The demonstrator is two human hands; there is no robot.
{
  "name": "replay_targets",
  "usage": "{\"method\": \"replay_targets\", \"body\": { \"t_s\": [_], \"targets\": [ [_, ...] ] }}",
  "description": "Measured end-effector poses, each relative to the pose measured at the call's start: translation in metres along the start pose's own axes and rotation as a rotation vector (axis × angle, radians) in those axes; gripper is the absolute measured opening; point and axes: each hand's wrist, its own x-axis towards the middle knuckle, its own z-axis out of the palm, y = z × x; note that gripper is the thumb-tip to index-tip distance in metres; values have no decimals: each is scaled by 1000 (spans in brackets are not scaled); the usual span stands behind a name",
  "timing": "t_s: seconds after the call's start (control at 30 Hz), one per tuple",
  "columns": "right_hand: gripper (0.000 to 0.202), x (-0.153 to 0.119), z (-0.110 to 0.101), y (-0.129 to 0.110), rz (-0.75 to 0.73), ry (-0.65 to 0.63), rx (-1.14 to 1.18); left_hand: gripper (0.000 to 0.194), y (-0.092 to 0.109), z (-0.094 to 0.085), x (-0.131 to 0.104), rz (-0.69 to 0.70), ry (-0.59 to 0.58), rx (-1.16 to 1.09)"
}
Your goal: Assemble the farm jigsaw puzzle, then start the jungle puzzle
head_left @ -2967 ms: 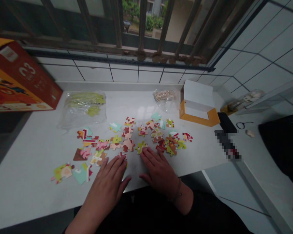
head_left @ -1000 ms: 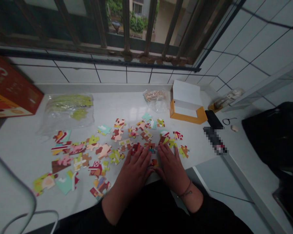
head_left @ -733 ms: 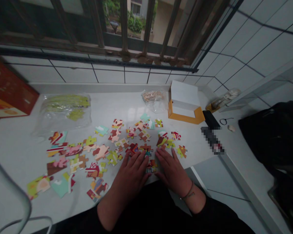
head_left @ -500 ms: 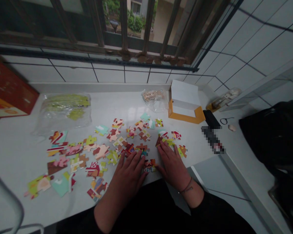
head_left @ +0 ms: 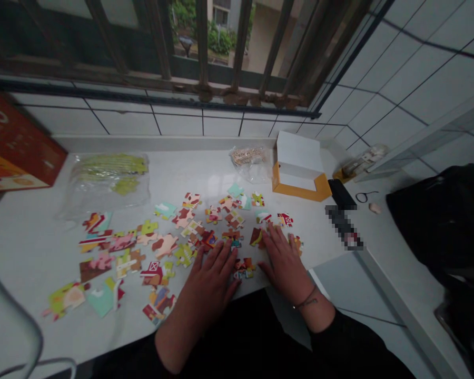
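Your left hand [head_left: 208,278] and right hand [head_left: 286,264]: palm-down, fingers slightly parted, gripping nothing visible. Apparently spreading puzzle pieces [head_left: 165,245]; next likely needs light sliding.

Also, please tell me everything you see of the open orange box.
The orange box looks like cardboard and stands open, with a white interior and a white flap raised behind. It sits on the white counter; a clear bag lies close at its left. Neither the left hand nor the right hand touches it.
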Motion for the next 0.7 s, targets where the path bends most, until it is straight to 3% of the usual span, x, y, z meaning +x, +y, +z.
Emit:
{"method": "replay_targets", "body": {
  "t_s": [0.23, 0.4, 0.53, 0.7],
  "targets": [
    [73, 42, -5, 2, -14, -67, -26, 64, -2, -7, -5, -36, 16, 69],
    [66, 54, -2, 5, 33, -58, -24, 71, -21, -26, -35, -214, 76, 174],
    [67, 65, -2, 6, 78, -3, -49, 75, -40, -36, -63, -269, 74, 190],
    [75, 92, -10, -26, -135, 7, -13, 78, -48, -34, -72, -286, 6, 205]
  ]
}}
